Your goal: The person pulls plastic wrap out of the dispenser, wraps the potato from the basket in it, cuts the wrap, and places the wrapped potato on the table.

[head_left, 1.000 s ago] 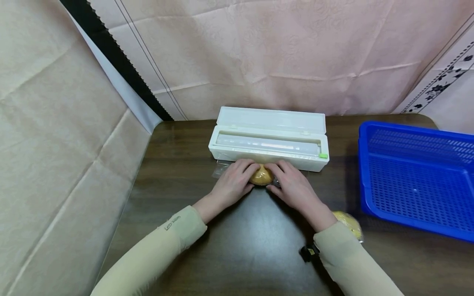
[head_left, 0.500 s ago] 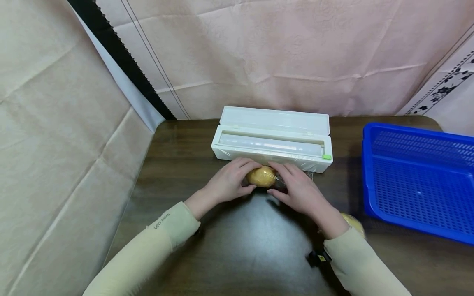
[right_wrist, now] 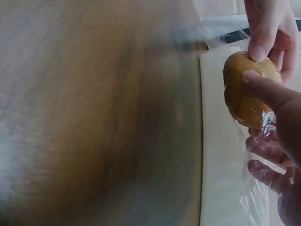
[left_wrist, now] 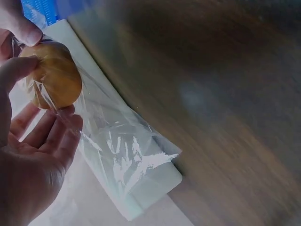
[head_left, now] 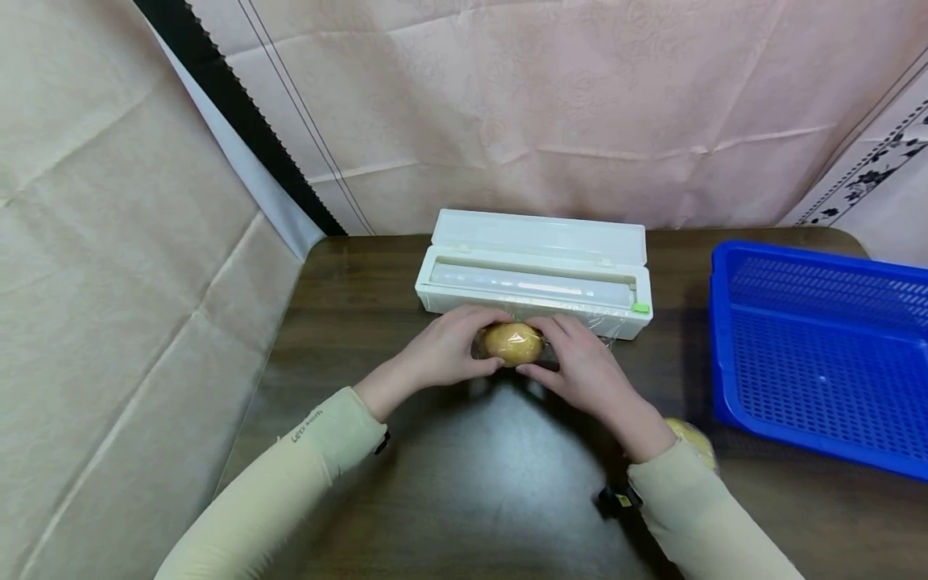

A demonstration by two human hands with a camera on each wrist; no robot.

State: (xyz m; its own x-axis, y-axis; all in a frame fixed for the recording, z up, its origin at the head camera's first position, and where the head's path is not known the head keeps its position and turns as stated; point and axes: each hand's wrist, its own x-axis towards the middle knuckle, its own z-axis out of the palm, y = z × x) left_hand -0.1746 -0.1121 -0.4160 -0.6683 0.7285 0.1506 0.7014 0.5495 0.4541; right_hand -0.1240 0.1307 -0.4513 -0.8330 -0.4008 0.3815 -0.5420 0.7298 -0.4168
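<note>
A potato (head_left: pixel 513 344) wrapped in clear film (left_wrist: pixel 122 150) sits between two hands, just in front of an open white box (head_left: pixel 453 303) — the left hand (head_left: pixel 449 346) with thumb and fingers clamped on one side, the right hand (head_left: pixel 583 366) likewise on the other. A pale roll (head_left: pixel 529 282) lies inside the box; a blue basket (head_left: pixel 768 439) stands at right on the brown table (head_left: pixel 471 483).
</note>
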